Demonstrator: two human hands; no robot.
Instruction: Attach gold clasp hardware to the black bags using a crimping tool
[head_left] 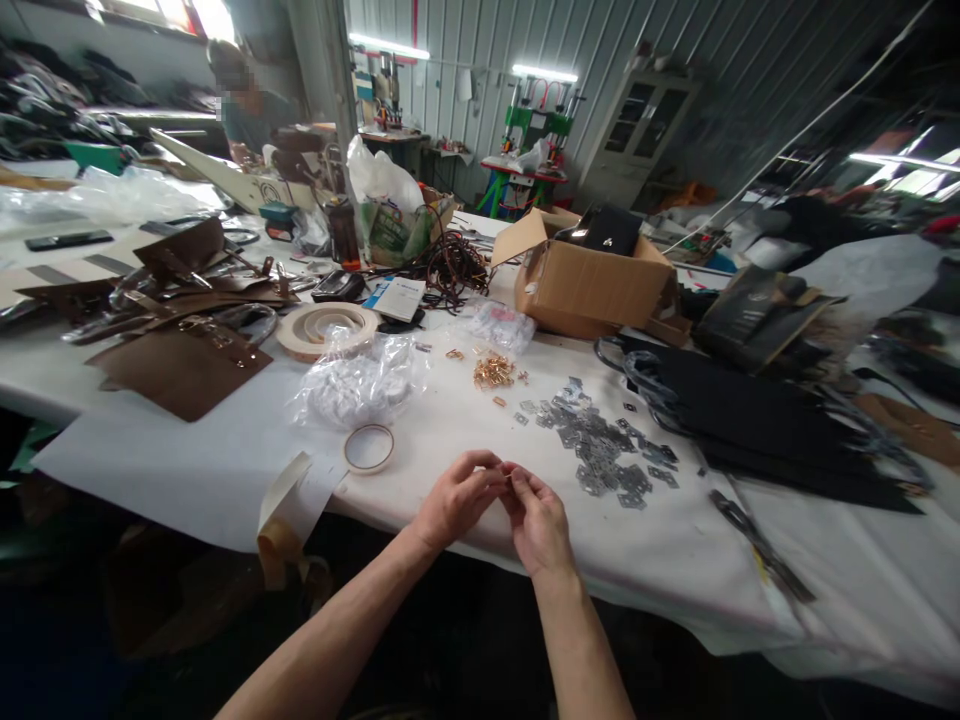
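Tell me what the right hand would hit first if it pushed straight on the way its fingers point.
The right hand points up and left, fingertips meeting the left hand over the table edge. So it would probably meet the left hand's fingers at once; the two already look in contact.

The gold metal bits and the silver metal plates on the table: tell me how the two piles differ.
The gold metal bits form a small, tight heap; the silver metal plates spread over a much wider patch. The gold bits lie farther from both hands; the silver plates lie nearer, just beyond the right hand. The gold bits look chunky, the silver plates flat. Both piles lie loose on the white table cover.
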